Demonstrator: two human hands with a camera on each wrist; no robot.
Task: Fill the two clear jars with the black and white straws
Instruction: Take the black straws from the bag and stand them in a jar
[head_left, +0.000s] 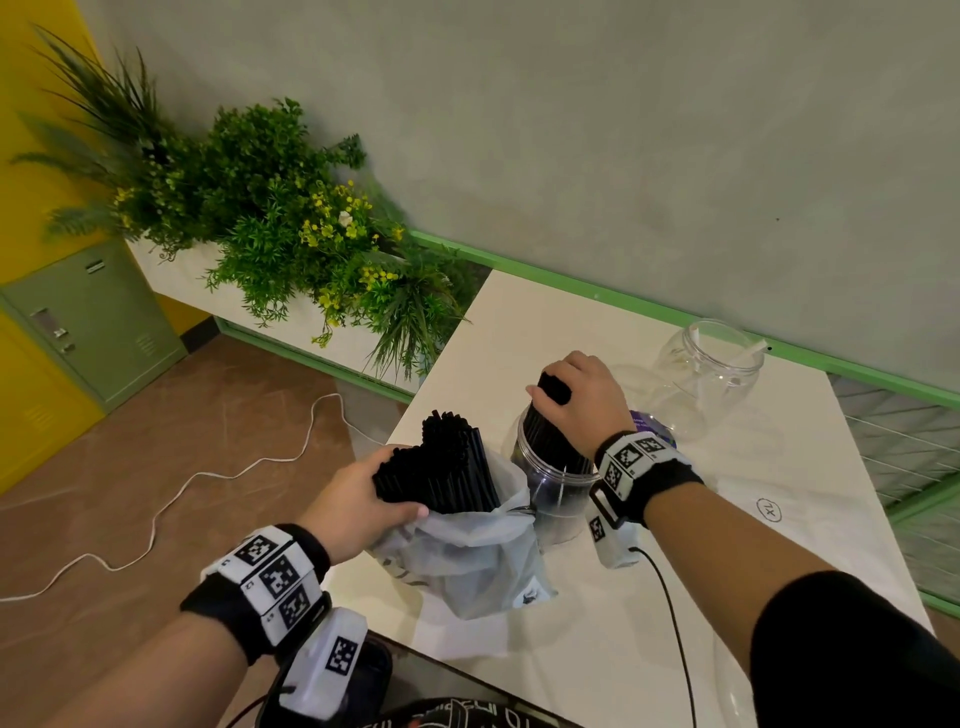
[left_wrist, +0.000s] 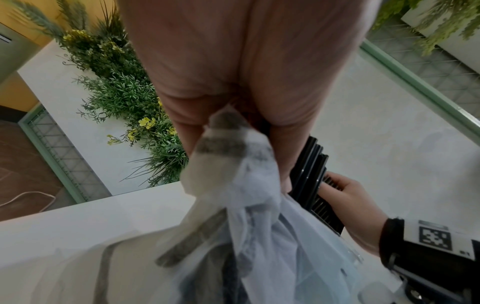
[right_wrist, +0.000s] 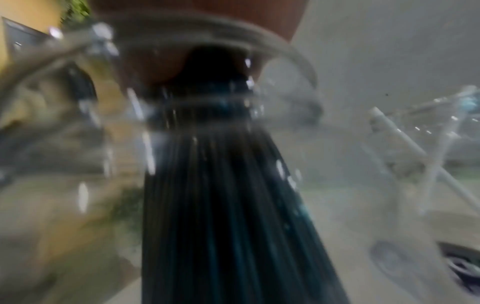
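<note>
The right wrist view is smeared — near jar (right_wrist: 291, 61) blurred, right hand (right_wrist: 197, 12) cut off at top.

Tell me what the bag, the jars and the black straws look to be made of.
Bag: thin, soft, milky plastic film, going by its crumples and faint see-through.
Near jar and far jar: clear and glossy, with ribbed necks; probably plastic, though glass can't be ruled out.
Black straws: smooth, slightly shiny tubes, likely plastic; the glints run along their lengths.
</note>
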